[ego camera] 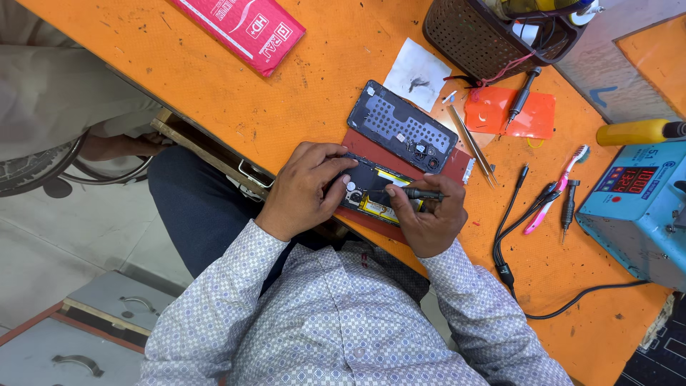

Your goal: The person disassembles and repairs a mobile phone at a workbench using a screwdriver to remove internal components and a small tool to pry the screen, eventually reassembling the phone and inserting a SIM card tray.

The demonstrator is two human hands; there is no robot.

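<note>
Orange workbench [321, 78], hands [306, 187] on opened phone [371, 193], screwdriver [421, 194].

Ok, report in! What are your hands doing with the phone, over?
Left hand steadies the opened phone. Right hand holds a screwdriver tip-down on its insides. Removed back cover lies just beyond, tweezers beside it; nothing blocking.

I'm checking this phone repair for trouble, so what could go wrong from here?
1. The right hand holds a screwdriver over the open phone; a slip might scratch its exposed parts.
2. The phone lies close to the table edge, steadied only by the left hand; a nudge could tip it off.
3. The back cover lies loose just beyond and could get knocked.
</note>
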